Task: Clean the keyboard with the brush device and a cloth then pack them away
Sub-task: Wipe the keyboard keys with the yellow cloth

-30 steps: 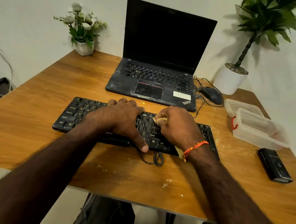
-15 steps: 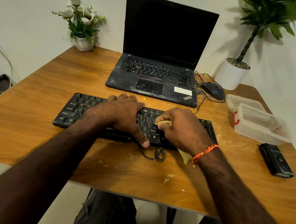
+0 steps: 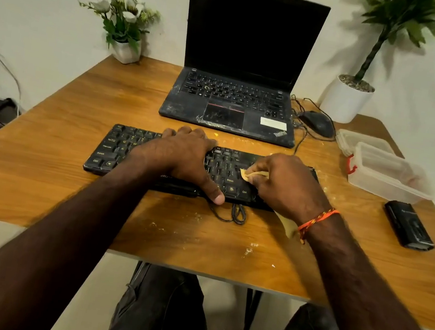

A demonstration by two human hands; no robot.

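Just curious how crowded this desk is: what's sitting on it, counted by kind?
Keyboards: 1, the black keyboard
Laptops: 1
Mice: 1
Potted plants: 2, flowers and tall plant
Plastic boxes: 1
Lids: 1
Black gadgets: 1
Cloths: 1
Total: 9

Black keyboard (image 3: 128, 151) flat, near-centre counter; yellow cloth (image 3: 251, 175) bunched on its right keys; black brush device (image 3: 409, 225) far right.

Open laptop (image 3: 239, 83), mouse (image 3: 317, 123), two potted plants (image 3: 124, 26) (image 3: 367, 60) on wooden table (image 3: 41, 166).
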